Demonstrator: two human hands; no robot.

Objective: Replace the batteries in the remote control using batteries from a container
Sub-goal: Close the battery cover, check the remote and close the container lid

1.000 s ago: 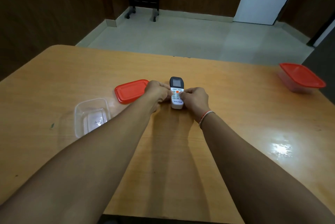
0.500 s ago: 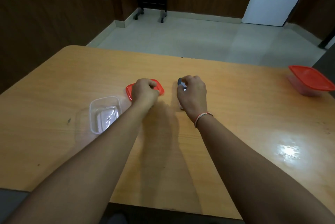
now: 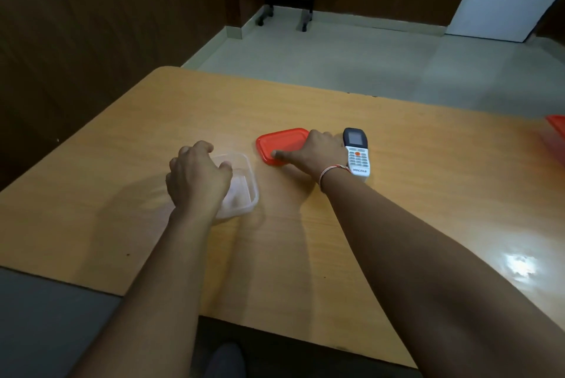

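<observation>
Remote control (image 3: 357, 151) — face up on table (image 3: 428, 194), both hands off it since a second ago; battery swap likely finished. Clear container (image 3: 244, 191), near left: left hand (image 3: 198, 176) curled over its rim, holding. Red lid (image 3: 279, 142), just left of remote: right hand (image 3: 318, 153) on it, thumb along near edge — grip cannot tell.

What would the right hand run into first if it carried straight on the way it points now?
The red lid: the right hand points leftward and lies over the lid's right end, thumb along its near edge, probably touching. Beyond the lid only bare wooden table shows.
</observation>
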